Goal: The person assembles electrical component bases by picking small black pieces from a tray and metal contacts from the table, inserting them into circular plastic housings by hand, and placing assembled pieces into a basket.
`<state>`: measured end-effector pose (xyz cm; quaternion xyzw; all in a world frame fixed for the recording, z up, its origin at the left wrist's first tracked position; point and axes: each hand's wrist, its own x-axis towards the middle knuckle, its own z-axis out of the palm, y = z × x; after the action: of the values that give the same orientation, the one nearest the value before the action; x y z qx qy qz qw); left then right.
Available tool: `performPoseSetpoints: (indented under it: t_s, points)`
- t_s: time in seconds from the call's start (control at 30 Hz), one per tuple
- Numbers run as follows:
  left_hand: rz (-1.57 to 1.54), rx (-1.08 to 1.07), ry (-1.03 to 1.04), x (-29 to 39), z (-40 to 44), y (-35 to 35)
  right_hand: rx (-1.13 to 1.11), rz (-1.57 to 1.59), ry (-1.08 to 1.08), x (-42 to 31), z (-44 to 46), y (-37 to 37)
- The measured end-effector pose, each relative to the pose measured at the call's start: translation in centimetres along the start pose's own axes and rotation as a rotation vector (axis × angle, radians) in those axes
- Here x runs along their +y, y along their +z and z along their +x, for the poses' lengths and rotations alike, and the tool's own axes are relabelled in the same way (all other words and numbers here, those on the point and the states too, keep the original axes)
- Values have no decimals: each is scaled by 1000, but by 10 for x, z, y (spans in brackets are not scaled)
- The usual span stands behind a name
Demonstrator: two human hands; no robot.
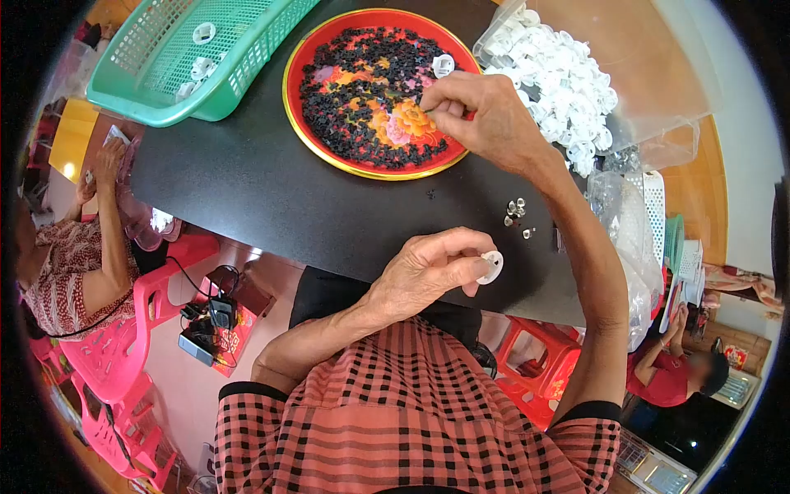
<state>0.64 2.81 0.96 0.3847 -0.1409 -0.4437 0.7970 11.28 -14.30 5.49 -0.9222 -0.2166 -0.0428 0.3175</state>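
My left hand [429, 267] pinches a white round plastic part [491, 267] between thumb and fingers, just over the near side of the dark table. Farther forward, my right hand [490, 119] reaches above the right side of a red round tray [291, 99] with a gold rim and a flower print. Its fingertips are pinched together; a dark tip shows there, too small to name. Many small black pieces [354, 140] are scattered over the tray. Another white ring-shaped part [443, 66] lies at the tray's right edge, close to my right hand.
A green plastic basket [239, 78] with several white parts stands at the back left. White parts [559, 86] are heaped on clear plastic at the right. Small shiny pieces [515, 211] lie on the table [239, 181]. Other people sit at left and far right.
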Motion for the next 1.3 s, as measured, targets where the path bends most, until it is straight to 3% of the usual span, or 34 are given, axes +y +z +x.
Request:
performPoseSetpoints:
  t_s: [0.13,0.4,0.83,0.93,1.0,1.03,1.1,1.2,1.3]
  points:
    - [16,-6,-9,3,1,0,21,-96,31,2,4,-3]
    - [38,-13,-83,9,1,-1,86,-259,-206,14,16,11]
    - [65,-27,-98,11,1,-2,23,-460,-209,13,24,21]
    - [38,-19,-92,8,1,-2,48,-331,-201,8,23,16]
    - [40,-9,-75,7,0,-2,21,-32,-21,-3,18,7]
    - [40,-2,-60,6,1,-2,24,-35,-22,-5,14,5]
    - [10,-5,-30,3,1,-2,-51,415,247,-10,5,1]
    - [-70,-18,18,0,1,-1,-55,685,365,-13,-12,-3]
    - [-108,-26,12,-2,1,-4,-1,683,377,-21,-27,-7]
